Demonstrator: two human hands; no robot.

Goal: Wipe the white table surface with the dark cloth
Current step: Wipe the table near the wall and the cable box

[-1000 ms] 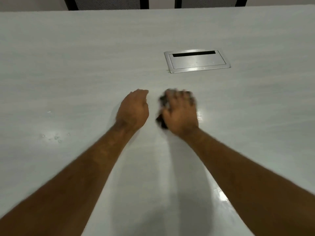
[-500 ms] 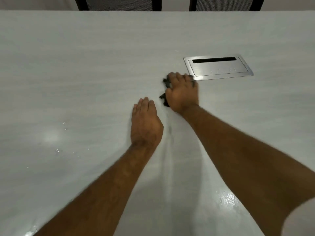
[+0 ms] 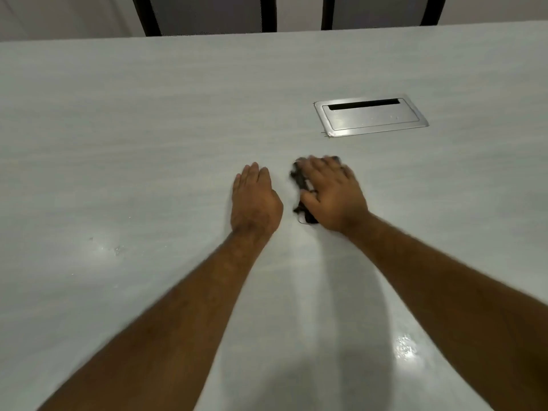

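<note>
The right hand, fingers spread flat and pressing the crumpled dark cloth onto the white table, has drawn back from the inset metal cable hatch, so wiping continues; the left hand lies flat alongside, empty

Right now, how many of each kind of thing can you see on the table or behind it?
Hands: 2, left hand and right hand
Dark cloth: 1
Metal cable box set in the white table: 1
Chairs behind it: 2
Total: 6
</note>
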